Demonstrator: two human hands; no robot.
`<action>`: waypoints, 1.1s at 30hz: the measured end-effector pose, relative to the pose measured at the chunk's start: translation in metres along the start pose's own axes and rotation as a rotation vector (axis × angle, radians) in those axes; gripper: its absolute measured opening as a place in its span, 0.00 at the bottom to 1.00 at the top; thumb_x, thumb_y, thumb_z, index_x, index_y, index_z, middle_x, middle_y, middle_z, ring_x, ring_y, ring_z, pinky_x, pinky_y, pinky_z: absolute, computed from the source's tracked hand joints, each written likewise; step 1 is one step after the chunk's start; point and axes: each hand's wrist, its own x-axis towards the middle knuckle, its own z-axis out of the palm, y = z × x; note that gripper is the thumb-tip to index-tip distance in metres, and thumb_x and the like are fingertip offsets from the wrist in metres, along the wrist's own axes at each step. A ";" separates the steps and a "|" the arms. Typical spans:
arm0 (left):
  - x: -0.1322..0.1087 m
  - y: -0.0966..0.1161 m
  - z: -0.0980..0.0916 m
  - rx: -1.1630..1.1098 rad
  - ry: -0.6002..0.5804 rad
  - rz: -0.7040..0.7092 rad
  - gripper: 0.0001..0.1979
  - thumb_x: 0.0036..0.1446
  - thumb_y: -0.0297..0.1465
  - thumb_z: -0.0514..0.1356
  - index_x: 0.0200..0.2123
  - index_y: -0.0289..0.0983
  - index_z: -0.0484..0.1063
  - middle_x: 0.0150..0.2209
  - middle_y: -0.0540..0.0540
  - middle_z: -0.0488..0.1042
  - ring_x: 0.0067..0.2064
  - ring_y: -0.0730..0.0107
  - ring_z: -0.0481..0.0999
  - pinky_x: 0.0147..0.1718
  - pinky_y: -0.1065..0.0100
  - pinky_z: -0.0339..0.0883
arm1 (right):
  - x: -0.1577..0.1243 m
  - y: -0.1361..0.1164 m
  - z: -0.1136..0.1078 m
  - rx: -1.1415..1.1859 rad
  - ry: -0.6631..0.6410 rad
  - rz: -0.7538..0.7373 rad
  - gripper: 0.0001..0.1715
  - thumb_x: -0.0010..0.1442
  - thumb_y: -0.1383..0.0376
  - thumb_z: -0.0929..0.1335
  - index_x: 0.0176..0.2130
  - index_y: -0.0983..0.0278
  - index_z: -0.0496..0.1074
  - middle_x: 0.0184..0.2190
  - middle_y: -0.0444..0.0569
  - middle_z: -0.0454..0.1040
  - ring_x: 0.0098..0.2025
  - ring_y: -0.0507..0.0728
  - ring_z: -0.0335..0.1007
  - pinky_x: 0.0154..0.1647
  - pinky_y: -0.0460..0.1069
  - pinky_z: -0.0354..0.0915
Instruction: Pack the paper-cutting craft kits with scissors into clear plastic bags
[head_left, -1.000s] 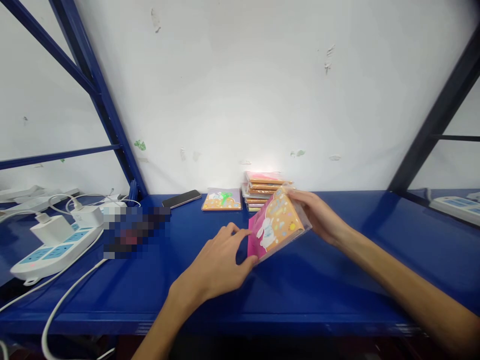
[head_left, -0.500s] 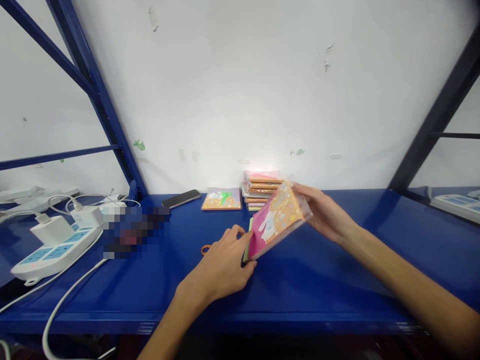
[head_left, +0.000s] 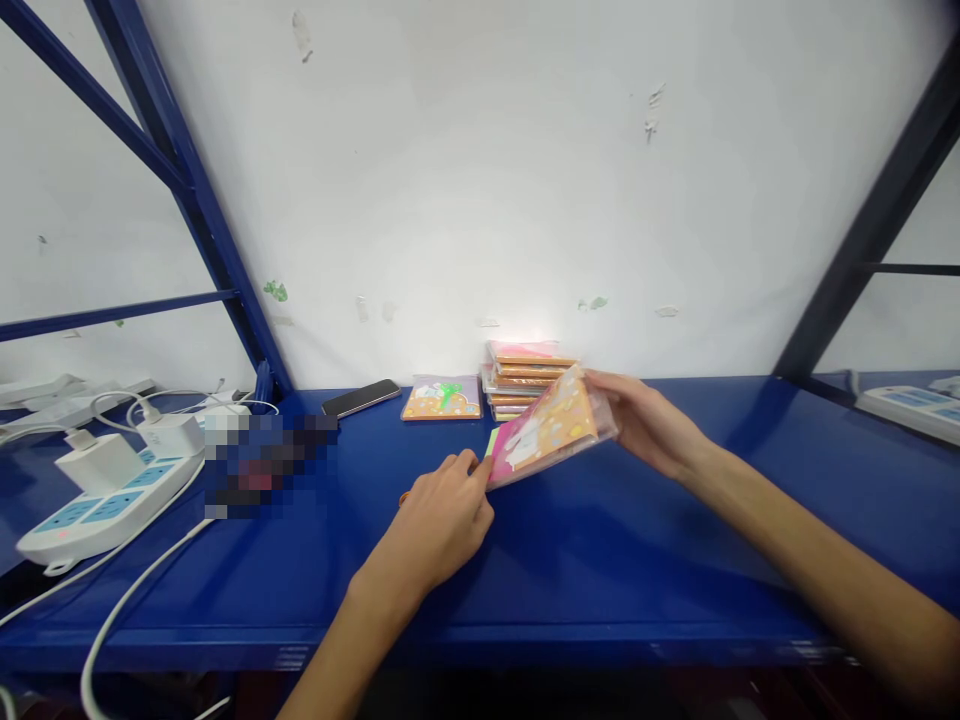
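Note:
Both hands hold a thin booklet-like packet (head_left: pixel 551 430) in a clear plastic sleeve, printed with a white rabbit on magenta and orange. It is tilted above the table, its far right side higher. My left hand (head_left: pixel 446 510) is closed at its near left end, thumb below and fingers at the edge, where a green strip shows. My right hand (head_left: pixel 637 415) grips the far right corner by the sleeve; its fingertips are partly hidden behind the packet. Behind it is a stack of similar packets (head_left: pixel 529 370). A single packet (head_left: pixel 442 398) lies flat left of the stack.
A small orange ring (head_left: pixel 404 497) peeks out beside my left hand. On the blue table (head_left: pixel 637 560) are a phone (head_left: pixel 362 397), a white power strip (head_left: pixel 97 515) with plugs and cables, and a pixelated patch. A white wall and blue frame posts (head_left: pixel 187 190) bound the space.
The packet has tipped flatter, its near left end rising a little. My left hand has shifted slightly left and covers more of the orange ring. The right hand keeps its grip.

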 end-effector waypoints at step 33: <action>0.000 -0.026 0.004 0.083 -0.004 -0.042 0.18 0.66 0.20 0.47 0.53 0.33 0.72 0.47 0.38 0.72 0.46 0.55 0.76 0.44 0.58 0.71 | 0.004 -0.004 -0.018 -0.047 0.101 0.025 0.12 0.63 0.63 0.68 0.33 0.67 0.79 0.22 0.47 0.77 0.18 0.50 0.70 0.14 0.41 0.63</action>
